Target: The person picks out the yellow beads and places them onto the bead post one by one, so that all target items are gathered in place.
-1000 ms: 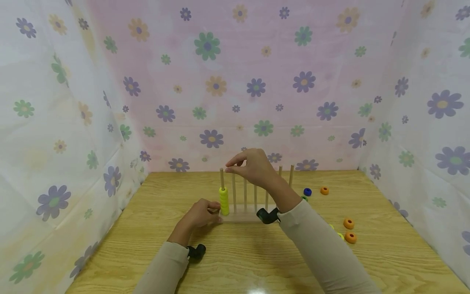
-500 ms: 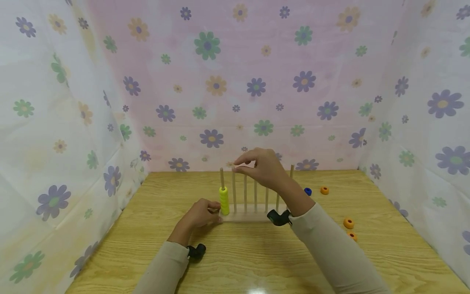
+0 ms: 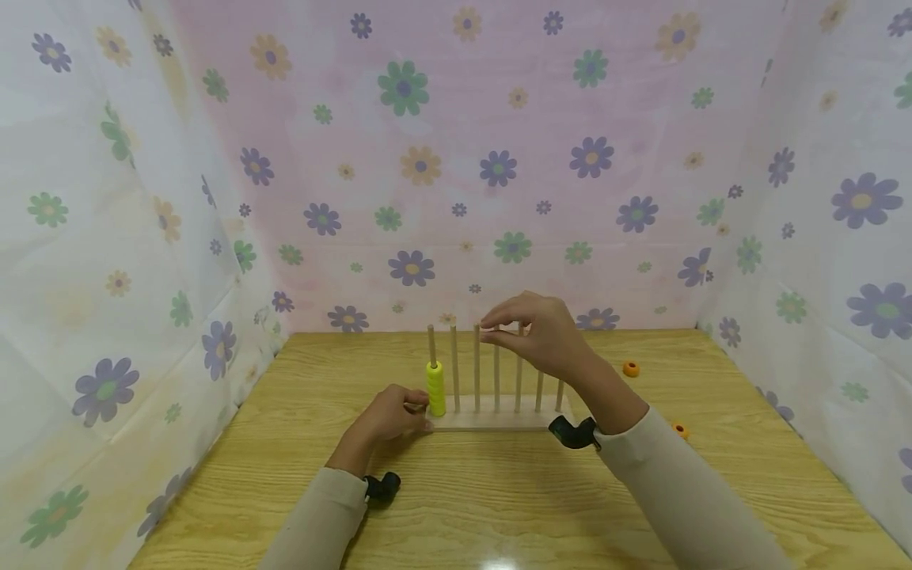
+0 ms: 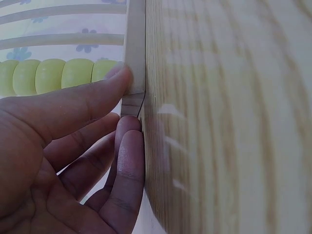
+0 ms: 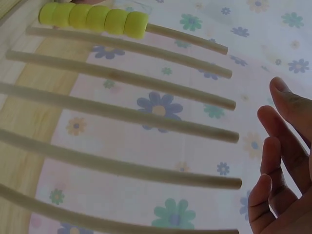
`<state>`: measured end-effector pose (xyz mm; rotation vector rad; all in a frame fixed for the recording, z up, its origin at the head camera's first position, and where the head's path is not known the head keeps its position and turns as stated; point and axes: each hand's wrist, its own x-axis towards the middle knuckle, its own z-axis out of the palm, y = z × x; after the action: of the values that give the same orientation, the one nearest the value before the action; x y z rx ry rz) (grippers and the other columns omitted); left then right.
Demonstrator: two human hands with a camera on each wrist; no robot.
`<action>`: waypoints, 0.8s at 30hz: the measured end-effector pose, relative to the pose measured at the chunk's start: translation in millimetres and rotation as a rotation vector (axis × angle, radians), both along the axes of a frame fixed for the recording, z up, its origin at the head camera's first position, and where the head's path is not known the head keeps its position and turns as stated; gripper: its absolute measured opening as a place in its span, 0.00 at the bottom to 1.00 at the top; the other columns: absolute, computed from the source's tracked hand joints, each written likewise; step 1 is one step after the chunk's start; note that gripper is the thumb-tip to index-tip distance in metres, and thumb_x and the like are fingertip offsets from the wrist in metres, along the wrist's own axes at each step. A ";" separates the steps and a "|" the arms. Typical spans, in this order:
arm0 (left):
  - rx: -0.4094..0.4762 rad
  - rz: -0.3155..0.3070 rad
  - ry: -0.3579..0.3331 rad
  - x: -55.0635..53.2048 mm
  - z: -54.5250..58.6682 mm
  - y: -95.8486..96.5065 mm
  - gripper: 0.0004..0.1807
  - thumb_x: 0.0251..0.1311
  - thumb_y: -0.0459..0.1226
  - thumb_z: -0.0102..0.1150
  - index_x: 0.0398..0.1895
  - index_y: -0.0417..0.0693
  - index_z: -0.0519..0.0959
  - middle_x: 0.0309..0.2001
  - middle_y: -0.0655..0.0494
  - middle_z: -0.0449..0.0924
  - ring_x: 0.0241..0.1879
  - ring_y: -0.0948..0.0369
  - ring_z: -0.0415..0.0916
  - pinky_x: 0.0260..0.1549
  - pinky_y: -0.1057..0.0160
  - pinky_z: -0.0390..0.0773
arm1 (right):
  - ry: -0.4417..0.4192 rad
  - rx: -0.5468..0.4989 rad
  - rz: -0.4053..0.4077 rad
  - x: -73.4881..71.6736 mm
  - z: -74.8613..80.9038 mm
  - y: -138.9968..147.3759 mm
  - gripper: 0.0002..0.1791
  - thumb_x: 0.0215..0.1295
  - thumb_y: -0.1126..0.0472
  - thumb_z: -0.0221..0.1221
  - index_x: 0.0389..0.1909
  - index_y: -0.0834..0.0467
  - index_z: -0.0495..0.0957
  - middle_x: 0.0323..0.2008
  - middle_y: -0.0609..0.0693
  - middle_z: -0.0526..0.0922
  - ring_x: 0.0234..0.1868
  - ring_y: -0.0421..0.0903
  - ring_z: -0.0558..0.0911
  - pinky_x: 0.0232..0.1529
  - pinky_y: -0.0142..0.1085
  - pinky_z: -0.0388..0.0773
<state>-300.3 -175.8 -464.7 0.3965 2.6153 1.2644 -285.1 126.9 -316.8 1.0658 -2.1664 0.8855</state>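
Note:
A wooden peg abacus (image 3: pixel 499 413) stands on the table, its base running sideways with several upright pegs. Stacked on the leftmost peg are several yellow beads (image 3: pixel 435 389); the other pegs in sight are bare. My left hand (image 3: pixel 390 416) holds the base's left end, and in the left wrist view its thumb (image 4: pixel 109 87) presses the base beside the beads while the fingers lie against the end. Up at the peg tops is my right hand (image 3: pixel 545 334), thumb and forefinger apart. The right wrist view shows nothing between its fingers (image 5: pixel 270 119).
Orange beads (image 3: pixel 631 369) lie on the wooden table (image 3: pixel 456 499) to the right, one partly hidden by the right sleeve (image 3: pixel 684 483). A flowered cloth (image 3: pixel 456 142) encloses the table at the back and sides. Dark wrist cameras (image 3: pixel 572 432) sit on both wrists.
My right hand has moved right along the peg tops, away from the yellow stack. Its arm now covers the blue bead and other loose beads. The left hand stays on the base.

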 end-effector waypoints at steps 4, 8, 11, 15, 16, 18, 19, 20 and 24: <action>0.000 0.001 -0.002 0.6 0.3 -0.5 0.28 0.56 0.37 0.78 0.61 0.42 0.83 0.67 0.48 0.79 0.61 0.45 0.80 0.56 0.48 0.83 | 0.009 -0.021 0.010 2.0 -2.1 9.4 0.07 0.60 0.57 0.75 0.40 0.46 0.92 0.42 0.40 0.91 0.38 0.42 0.84 0.32 0.37 0.78; 0.000 0.004 -0.007 1.1 1.0 -0.6 0.28 0.57 0.37 0.78 0.61 0.42 0.83 0.67 0.48 0.79 0.61 0.45 0.80 0.56 0.48 0.83 | 0.007 -0.031 -0.006 5.6 -4.7 19.1 0.09 0.59 0.58 0.76 0.40 0.44 0.91 0.42 0.39 0.90 0.38 0.38 0.84 0.31 0.38 0.77; -0.001 0.004 -0.008 1.2 1.6 -0.6 0.28 0.57 0.38 0.77 0.62 0.42 0.83 0.67 0.48 0.79 0.61 0.45 0.79 0.57 0.47 0.82 | -0.015 -0.025 -0.028 9.9 -7.7 26.9 0.09 0.59 0.58 0.76 0.40 0.45 0.91 0.43 0.41 0.90 0.38 0.36 0.84 0.31 0.37 0.78; -0.003 0.004 -0.011 0.6 1.1 -0.4 0.28 0.58 0.38 0.77 0.63 0.43 0.83 0.67 0.49 0.79 0.62 0.45 0.79 0.58 0.47 0.82 | -0.036 -0.003 -0.077 14.9 -14.5 38.0 0.09 0.60 0.57 0.76 0.41 0.46 0.91 0.44 0.41 0.90 0.36 0.35 0.82 0.32 0.34 0.78; -0.003 0.003 -0.010 0.3 0.9 -0.4 0.28 0.58 0.38 0.77 0.63 0.42 0.83 0.67 0.49 0.79 0.62 0.45 0.79 0.58 0.47 0.82 | -0.037 0.000 -0.080 15.6 -16.5 40.8 0.09 0.60 0.57 0.76 0.41 0.46 0.91 0.44 0.41 0.90 0.35 0.34 0.82 0.32 0.34 0.78; -0.004 0.004 -0.010 0.1 0.5 0.2 0.28 0.58 0.38 0.77 0.62 0.42 0.83 0.68 0.50 0.79 0.61 0.46 0.79 0.57 0.47 0.82 | -0.034 0.005 -0.087 16.6 -20.4 46.5 0.09 0.59 0.58 0.76 0.41 0.48 0.92 0.44 0.42 0.91 0.35 0.34 0.82 0.31 0.35 0.78; -0.004 0.003 -0.008 0.2 0.7 0.5 0.27 0.58 0.38 0.77 0.62 0.42 0.83 0.67 0.49 0.79 0.61 0.46 0.80 0.57 0.47 0.82 | -0.032 0.007 -0.089 17.0 -22.5 49.5 0.09 0.59 0.59 0.76 0.41 0.48 0.92 0.44 0.43 0.91 0.35 0.35 0.83 0.31 0.35 0.79; -0.004 0.003 -0.008 0.4 0.9 0.8 0.27 0.58 0.38 0.77 0.62 0.42 0.83 0.67 0.49 0.79 0.61 0.46 0.80 0.57 0.48 0.82 | -0.032 0.009 -0.090 17.2 -24.5 52.5 0.10 0.58 0.59 0.76 0.41 0.48 0.92 0.44 0.43 0.91 0.35 0.36 0.84 0.31 0.36 0.80; 0.004 0.008 -0.009 1.9 2.6 1.5 0.27 0.58 0.36 0.77 0.62 0.41 0.83 0.67 0.48 0.79 0.61 0.45 0.80 0.56 0.48 0.83 | -0.053 0.018 -0.119 19.2 -31.8 63.9 0.09 0.59 0.57 0.76 0.40 0.44 0.91 0.45 0.42 0.91 0.36 0.35 0.84 0.31 0.36 0.80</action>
<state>-298.4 -174.3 -462.1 0.3806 2.6095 1.2706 -265.9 190.7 -348.6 0.9210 -2.2599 0.8502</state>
